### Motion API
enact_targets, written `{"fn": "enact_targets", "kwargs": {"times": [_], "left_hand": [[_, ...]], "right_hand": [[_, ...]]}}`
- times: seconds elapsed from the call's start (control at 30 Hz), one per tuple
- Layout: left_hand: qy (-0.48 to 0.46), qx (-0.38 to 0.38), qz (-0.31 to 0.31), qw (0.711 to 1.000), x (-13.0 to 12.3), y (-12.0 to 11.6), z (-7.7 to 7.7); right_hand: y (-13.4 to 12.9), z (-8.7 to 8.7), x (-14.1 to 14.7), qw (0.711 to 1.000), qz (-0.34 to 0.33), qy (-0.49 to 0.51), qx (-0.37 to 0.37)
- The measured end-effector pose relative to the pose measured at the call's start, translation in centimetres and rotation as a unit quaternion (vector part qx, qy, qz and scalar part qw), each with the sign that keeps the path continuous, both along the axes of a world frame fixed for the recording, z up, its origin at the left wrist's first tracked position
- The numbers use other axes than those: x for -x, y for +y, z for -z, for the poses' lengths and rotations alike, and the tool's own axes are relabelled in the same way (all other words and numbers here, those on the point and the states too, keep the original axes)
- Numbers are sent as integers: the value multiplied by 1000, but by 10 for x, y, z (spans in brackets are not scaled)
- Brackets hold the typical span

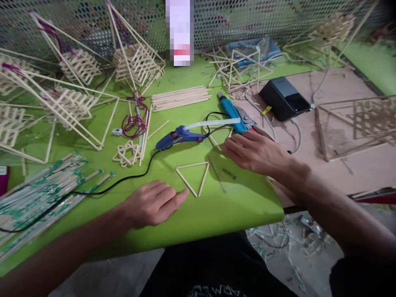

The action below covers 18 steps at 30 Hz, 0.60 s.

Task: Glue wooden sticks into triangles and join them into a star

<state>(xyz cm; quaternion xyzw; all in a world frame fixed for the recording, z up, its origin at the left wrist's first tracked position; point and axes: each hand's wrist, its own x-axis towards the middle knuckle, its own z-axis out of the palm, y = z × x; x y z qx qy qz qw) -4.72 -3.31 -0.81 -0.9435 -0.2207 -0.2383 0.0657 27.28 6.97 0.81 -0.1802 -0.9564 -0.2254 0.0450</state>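
A small triangle of wooden sticks (202, 179) lies flat on the green tabletop. My left hand (156, 203) rests palm down beside it, holding nothing, its index fingertip close to the triangle's left stick. Over on the right, my right hand (250, 152) has its fingers curled downward, and what lies under the fingertips is hidden. One corner of a second stick triangle (213, 139) runs to those fingertips. Just behind that hand are blue-handled pruning shears (231, 111). A blue glue gun (179, 138) with a white glue stick in it lies between and beyond my hands.
Stick frames with woven stick blocks (136, 64) stand at the back left. Loose sticks (181, 98) lie in a bundle; wrapped sticks (46, 194) fill the left. Purple cord (136, 117), a small stick star (126, 154) and a black power box (284, 99) are nearby.
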Motion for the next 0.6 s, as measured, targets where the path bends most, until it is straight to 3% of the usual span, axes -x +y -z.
{"fn": "enact_targets", "kwargs": {"times": [0.1, 0.27, 0.47, 0.6], "left_hand": [[-5, 10, -15, 1000, -1, 2, 0], [-8, 26, -26, 999, -2, 4, 1], [-2, 41, -19, 999, -2, 4, 3], [-3, 43, -14, 999, -3, 2, 4]], "right_hand": [[1, 0, -1, 1000, -2, -9, -14], [5, 0, -2, 997, 6, 50, 57], [9, 8, -2, 997, 32, 62, 21], [12, 12, 1, 995, 46, 82, 45]]}}
